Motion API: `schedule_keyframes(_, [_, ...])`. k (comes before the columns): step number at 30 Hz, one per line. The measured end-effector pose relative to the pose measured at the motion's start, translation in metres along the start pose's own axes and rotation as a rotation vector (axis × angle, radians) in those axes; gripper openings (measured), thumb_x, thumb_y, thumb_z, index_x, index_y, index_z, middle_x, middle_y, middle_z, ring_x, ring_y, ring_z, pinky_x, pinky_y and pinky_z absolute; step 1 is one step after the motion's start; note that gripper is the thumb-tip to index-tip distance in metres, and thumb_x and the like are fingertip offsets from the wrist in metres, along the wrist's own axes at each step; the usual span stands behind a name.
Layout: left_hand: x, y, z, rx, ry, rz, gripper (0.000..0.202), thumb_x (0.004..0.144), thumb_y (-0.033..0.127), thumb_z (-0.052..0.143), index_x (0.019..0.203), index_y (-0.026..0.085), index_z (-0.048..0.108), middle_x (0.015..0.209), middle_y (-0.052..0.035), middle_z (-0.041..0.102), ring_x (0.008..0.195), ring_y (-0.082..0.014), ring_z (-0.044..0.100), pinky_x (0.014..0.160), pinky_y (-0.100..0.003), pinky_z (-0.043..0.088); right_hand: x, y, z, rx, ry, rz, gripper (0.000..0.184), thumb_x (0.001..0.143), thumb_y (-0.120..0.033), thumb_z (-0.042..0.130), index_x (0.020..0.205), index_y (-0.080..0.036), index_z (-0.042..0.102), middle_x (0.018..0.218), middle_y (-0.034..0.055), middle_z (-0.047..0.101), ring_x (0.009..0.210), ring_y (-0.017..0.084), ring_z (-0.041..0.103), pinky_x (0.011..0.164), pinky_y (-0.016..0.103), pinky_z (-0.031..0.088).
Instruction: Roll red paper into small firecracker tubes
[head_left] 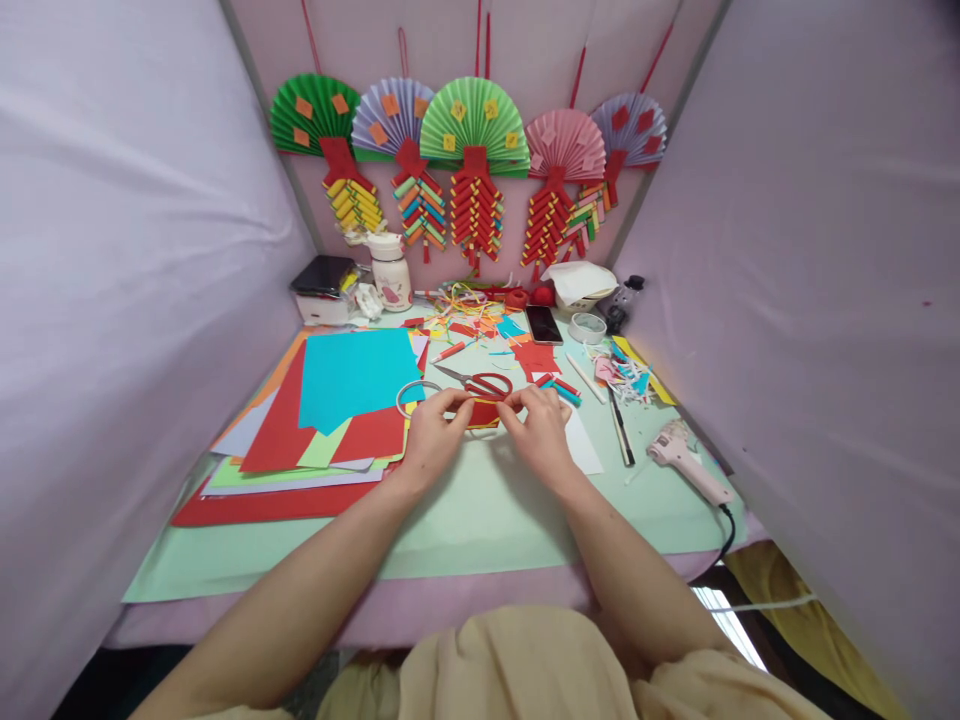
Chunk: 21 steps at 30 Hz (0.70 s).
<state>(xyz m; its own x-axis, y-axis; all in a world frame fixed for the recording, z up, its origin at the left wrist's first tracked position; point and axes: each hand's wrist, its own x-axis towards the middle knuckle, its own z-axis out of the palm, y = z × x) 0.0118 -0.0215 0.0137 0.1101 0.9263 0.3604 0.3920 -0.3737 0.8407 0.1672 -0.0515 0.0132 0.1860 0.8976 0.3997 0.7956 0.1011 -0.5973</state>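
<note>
Pale green surface: the surface (pixel 450 535) carries all the things of the work; here 12 o'clock means away from the person, and the directions are taken from the hands.
Paper stack: the stack of coloured paper (pixel 352 375) lies at 9 o'clock, with a blue sheet on top.
Hands: the left hand (pixel 437 432) and the right hand (pixel 538 428) face each other, near but apart.
Fingers: on each hand the thumb and the forefinger are pinching one end of the red paper piece; how the other fingers are placed, I cannot tell well.
Scissors: the red-handled scissors (pixel 472 379) lie just beyond the piece, at 12 o'clock, with blades toward 10 o'clock.
Paper rolls: small red and blue paper rolls (pixel 561 390) lie near the right hand, at 2 o'clock.
Red paper piece: this red paper piece (pixel 484 414) is between the two hands, with a thin yellow border on its near edge.
Long axis: it runs from 9 to 3 o'clock; which end is the front, I cannot tell.
Step in hand: in my judgement, holding and shaping this piece, perhaps rolling it.
Next move: it probably calls for even pressure from both thumbs, with the edges parallel.
</note>
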Motion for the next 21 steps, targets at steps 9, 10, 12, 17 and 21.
schedule_keyframes(9, [0.0016,-0.0029,-0.0009,-0.011,0.002,-0.018,0.015,0.081,0.026,0.053,0.085,0.018,0.066,0.084,-0.0035,0.070,0.079,-0.0160,0.062,0.069,-0.025,0.047,0.0054,0.0059,-0.0045,-0.022,-0.027,0.045,0.020,0.086,-0.036,0.052,0.075,-0.022,0.060,0.089,0.0010,0.065,0.094,0.022,0.047,0.077,0.035,0.023])
schedule_keyframes(10, [0.0016,-0.0029,-0.0010,-0.011,-0.001,-0.016,0.016,0.081,0.026,0.053,0.084,0.018,0.066,0.084,-0.0035,0.070,0.079,-0.0160,0.062,0.069,-0.025,0.047,0.0056,0.0063,-0.0043,-0.017,-0.027,0.047,0.020,0.086,-0.036,0.052,0.074,-0.022,0.060,0.089,0.0009,0.065,0.094,0.022,0.047,0.077,0.035,0.023])
schedule_keyframes(12, [0.0015,-0.0029,-0.0011,-0.009,-0.003,-0.010,0.016,0.082,0.027,0.053,0.084,0.018,0.066,0.083,-0.0035,0.070,0.079,-0.0161,0.062,0.070,-0.025,0.047,0.0061,0.0072,-0.0036,-0.003,-0.025,0.051,0.018,0.086,-0.035,0.052,0.075,-0.022,0.060,0.090,0.0007,0.065,0.094,0.022,0.047,0.077,0.035,0.024])
schedule_keyframes(17, [0.0014,-0.0029,-0.0005,-0.002,0.002,-0.003,0.016,0.082,0.028,0.053,0.085,0.019,0.066,0.084,-0.0033,0.070,0.079,-0.0164,0.062,0.069,-0.025,0.047,0.0074,0.0081,-0.0028,0.015,-0.037,0.073,0.016,0.086,-0.033,0.052,0.076,-0.023,0.059,0.091,0.0009,0.065,0.096,0.023,0.047,0.079,0.036,0.025])
schedule_keyframes(21, [0.0011,-0.0028,-0.0005,0.002,-0.001,0.011,0.016,0.082,0.028,0.053,0.084,0.019,0.066,0.083,-0.0029,0.070,0.079,-0.0160,0.062,0.070,-0.025,0.047,0.0086,0.0072,-0.0040,0.057,-0.056,0.113,0.016,0.085,-0.034,0.051,0.076,-0.022,0.057,0.096,0.0025,0.064,0.100,0.025,0.047,0.081,0.038,0.027])
